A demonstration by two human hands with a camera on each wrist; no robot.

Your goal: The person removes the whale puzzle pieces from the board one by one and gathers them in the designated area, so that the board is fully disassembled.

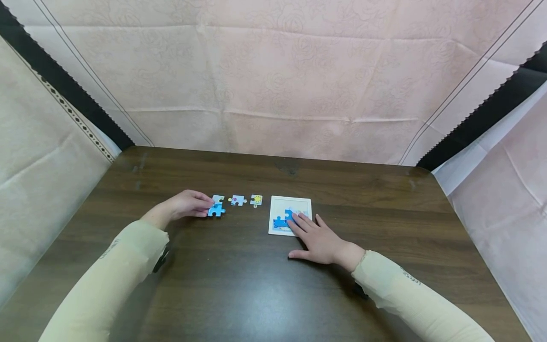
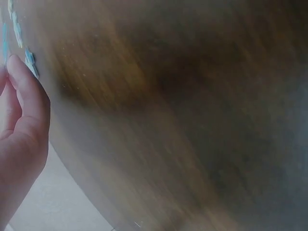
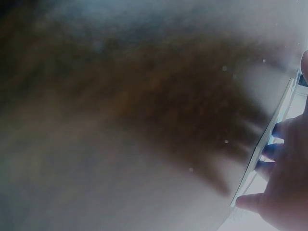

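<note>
My left hand [image 1: 188, 205] pinches a blue jigsaw piece [image 1: 216, 210] between thumb and fingertips at the left of a row of pieces. Another piece [image 1: 218, 198], pale blue with some yellow, lies just beyond it, partly overlapped or touching; I cannot tell which. In the left wrist view the fingers [image 2: 29, 96] close on a thin blue edge. With its fingers spread straight, my right hand [image 1: 320, 241] rests on a white square puzzle frame [image 1: 275, 202]. Blue pieces [image 1: 279, 222] sit inside the frame, partly hidden under those fingers.
Two loose jigsaw pieces lie between the left hand and the frame: a light blue one [image 1: 237, 200] and a yellow-flowered one [image 1: 256, 200]. The dark wooden table [image 1: 239, 275] ends at a pale patterned cloth [image 1: 278, 80] behind, with more cloth along both sides.
</note>
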